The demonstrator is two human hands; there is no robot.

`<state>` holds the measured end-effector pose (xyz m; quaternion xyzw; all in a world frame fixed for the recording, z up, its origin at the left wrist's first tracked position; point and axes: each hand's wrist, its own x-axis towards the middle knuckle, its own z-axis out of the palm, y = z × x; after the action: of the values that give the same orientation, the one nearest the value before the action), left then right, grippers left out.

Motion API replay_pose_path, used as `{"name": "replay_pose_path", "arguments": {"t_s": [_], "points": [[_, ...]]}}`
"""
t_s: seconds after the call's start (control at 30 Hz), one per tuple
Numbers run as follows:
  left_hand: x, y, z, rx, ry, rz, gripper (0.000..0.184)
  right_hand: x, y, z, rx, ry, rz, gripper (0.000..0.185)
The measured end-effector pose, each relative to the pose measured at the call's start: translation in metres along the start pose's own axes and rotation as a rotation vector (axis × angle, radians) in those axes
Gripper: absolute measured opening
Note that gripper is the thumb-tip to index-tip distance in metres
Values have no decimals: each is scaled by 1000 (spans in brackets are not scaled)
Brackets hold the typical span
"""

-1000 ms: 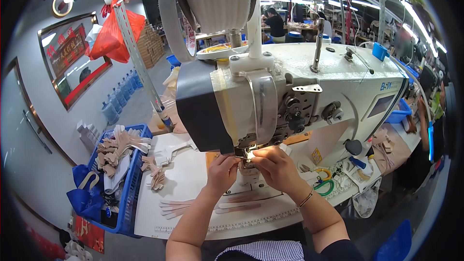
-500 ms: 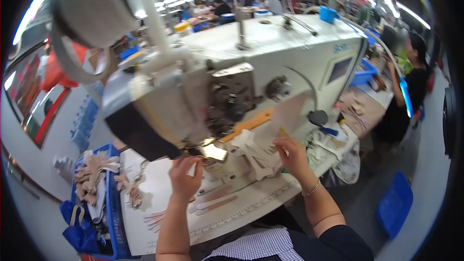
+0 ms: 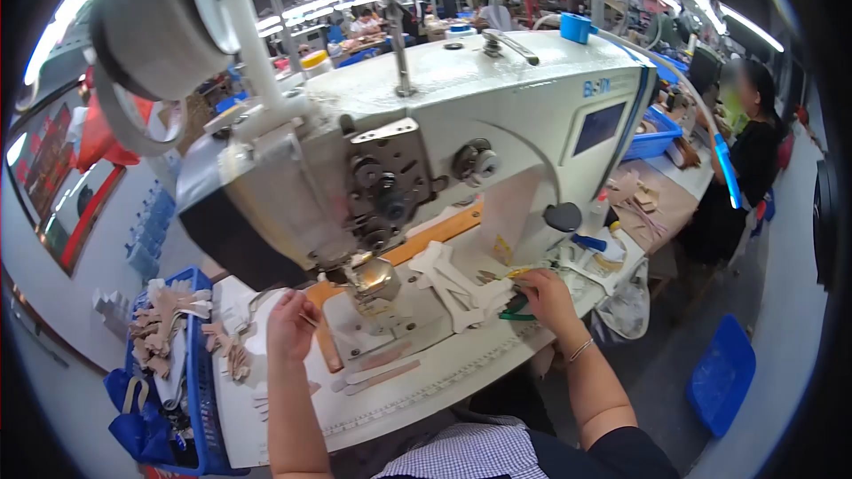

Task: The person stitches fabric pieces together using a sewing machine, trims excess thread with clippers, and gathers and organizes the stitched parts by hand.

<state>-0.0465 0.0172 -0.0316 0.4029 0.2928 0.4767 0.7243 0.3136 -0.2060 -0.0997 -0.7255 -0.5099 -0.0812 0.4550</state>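
My left hand [image 3: 293, 324] is closed, fingers pinched, left of the sewing machine's needle area [image 3: 373, 279]. A thin piece [image 3: 310, 320] shows at its fingertips, too small to name. My right hand [image 3: 548, 298] is closed at the right of the machine bed, around what looks like small snips [image 3: 488, 276] with metal tips pointing left. A green object [image 3: 516, 309] lies just under that hand. White cut-out pieces [image 3: 453, 288] lie piled between the hands on the bed. Several flat pale strips [image 3: 382, 371] lie in front of the needle plate.
A blue crate [image 3: 209, 399] of pale cut pieces stands at the left, with more pieces [image 3: 229, 350] beside it on the table. A ruler strip [image 3: 417, 408] runs along the front edge. Another person [image 3: 754, 142] stands at the right. A blue bin [image 3: 723, 377] is on the floor.
My left hand has moved away from the needle, left and down. My right hand has lowered and closed around the snips. The camera view has shifted slightly.
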Motion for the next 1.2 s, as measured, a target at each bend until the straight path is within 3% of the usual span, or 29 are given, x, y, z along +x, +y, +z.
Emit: {"name": "replay_pose_path", "arguments": {"t_s": [0.1, 0.17, 0.27, 0.37, 0.43, 0.5, 0.57, 0.6, 0.63, 0.7, 0.9, 1.2], "points": [[-41, -3, 5, -152, -6, 74, 6, 24, 13, 18, 50, -318, -42, 25], [-70, -9, 13, -86, 47, 98, 6, 30, 15, 17, 64, -374, -31, 30], [-100, -20, 19, 41, 156, 126, 15, 25, 22, 5, -60, -250, -110, 31], [-119, -30, 16, 132, 97, 133, 18, 15, 21, -10, -295, -53, 102, 30], [-127, -35, 23, 163, 68, 126, 19, -1, 9, -18, -146, 79, 116, 26], [-132, -44, 34, 225, 70, 161, 16, -22, 1, -1, 298, 164, 217, 27], [-137, -59, 42, 228, 24, 156, 18, -50, -59, 0, 512, -86, 428, 28], [-141, -66, 48, 257, 41, 178, 21, -59, -95, -2, 385, -151, 123, 31], [-145, -71, 52, 289, 58, 198, 24, -62, -130, -11, 328, -332, 71, 32], [-151, -80, 56, 338, 52, 187, 29, -73, -144, 8, 249, -292, -217, 30], [-172, -87, 56, 411, 5, 200, 34, -77, -160, 20, 242, -191, -318, 28], [-179, -91, 66, 266, -28, 96, 33, -82, -159, 17, 231, -135, -329, 26]]}}
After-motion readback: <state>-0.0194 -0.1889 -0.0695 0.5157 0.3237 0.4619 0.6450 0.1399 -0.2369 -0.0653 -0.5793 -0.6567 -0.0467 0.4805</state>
